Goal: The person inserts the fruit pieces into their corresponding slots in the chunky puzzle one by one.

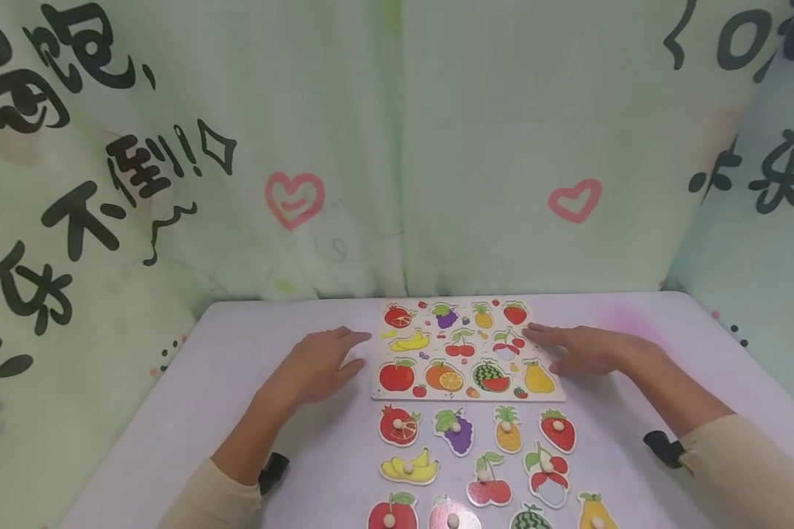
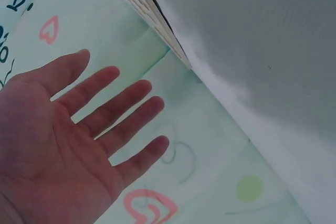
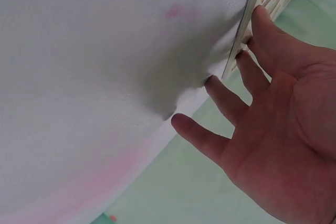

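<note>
A fruit puzzle board [image 1: 430, 375] lies flat at the back of the table, its pictures laid out in rows. My left hand [image 1: 320, 365] hovers just off the board's left edge; its fingers are straight and spread, with nothing in them in the left wrist view. On the other side, my right hand [image 1: 582, 349] has its fingertips right at the board's right edge, fingers extended. In front of the board sit loose knobbed pieces, among them a pomegranate piece [image 1: 399, 426], a grape piece [image 1: 455, 432], a banana piece [image 1: 410, 468] and a strawberry piece [image 1: 558, 431].
The white table [image 1: 251, 345] meets a green curtain [image 1: 476, 220] with writing and hearts along its back edge. Nearer me are a cherry piece [image 1: 490, 481], a pineapple piece [image 1: 507, 430] and an apple piece [image 1: 393, 514], the last cut off by the frame's lower edge.
</note>
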The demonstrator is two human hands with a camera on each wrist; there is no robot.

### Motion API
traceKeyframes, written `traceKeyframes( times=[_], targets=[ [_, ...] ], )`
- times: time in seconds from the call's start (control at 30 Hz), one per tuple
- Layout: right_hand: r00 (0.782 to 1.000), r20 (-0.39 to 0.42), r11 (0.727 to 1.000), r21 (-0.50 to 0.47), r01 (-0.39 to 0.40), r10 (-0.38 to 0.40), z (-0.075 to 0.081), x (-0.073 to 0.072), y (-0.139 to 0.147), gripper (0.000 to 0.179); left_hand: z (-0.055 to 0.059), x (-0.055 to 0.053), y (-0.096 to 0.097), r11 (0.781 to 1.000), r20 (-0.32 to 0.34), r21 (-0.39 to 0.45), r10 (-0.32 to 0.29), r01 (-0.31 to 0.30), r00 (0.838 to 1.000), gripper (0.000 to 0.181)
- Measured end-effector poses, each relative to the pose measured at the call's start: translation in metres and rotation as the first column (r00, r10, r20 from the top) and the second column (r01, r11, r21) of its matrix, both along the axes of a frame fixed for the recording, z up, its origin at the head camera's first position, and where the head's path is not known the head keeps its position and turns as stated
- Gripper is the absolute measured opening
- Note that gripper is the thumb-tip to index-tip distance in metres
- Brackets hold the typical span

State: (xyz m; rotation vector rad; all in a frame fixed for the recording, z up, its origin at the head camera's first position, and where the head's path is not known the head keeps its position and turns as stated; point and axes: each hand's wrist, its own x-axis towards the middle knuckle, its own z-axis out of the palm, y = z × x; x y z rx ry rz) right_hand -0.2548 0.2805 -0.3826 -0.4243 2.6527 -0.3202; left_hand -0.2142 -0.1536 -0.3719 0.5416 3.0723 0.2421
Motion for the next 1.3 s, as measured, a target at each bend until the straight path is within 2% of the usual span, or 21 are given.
traceKeyframes(
  times=[0.17, 0.37, 0.57, 0.7, 1.0, 1.3],
  targets=[
    [1.0, 0.0, 1.0, 0.0, -0.009, 0.009, -0.002, -0.001, 0.003, 0.084, 0.002, 0.005, 0.005, 1.0, 0.075, 0.018, -0.026, 0.025, 0.997, 0.044],
    [1.0, 0.004, 1.0, -0.004, -0.005, 0.005, -0.002, -0.003, 0.002, 0.085, 0.005, 0.013, 0.015, 0.992, 0.129, 0.053, -0.118, 0.112, 0.985, 0.032],
    [1.0, 0.0, 1.0, -0.008, 0.001, -0.001, -0.002, -0.002, 0.002, 0.085, 0.006, 0.021, 0.028, 0.975, 0.172, 0.065, -0.222, 0.214, 0.96, 0.028],
    [1.0, -0.001, 1.0, -0.007, -0.002, 0.002, -0.003, -0.001, 0.002, 0.085, 0.005, 0.024, 0.036, 0.965, 0.204, 0.084, -0.26, 0.248, 0.944, 0.024],
    [1.0, 0.002, 1.0, 0.006, -0.022, 0.022, -0.002, 0.0, 0.0, 0.085, -0.006, 0.028, 0.048, 0.941, 0.258, 0.061, -0.338, 0.333, 0.905, 0.021],
    [1.0, -0.006, 1.0, 0.015, -0.024, 0.024, -0.001, 0.001, -0.001, 0.085, -0.006, 0.03, 0.051, 0.934, 0.245, -0.005, -0.346, 0.358, 0.906, 0.021]
  ],
)
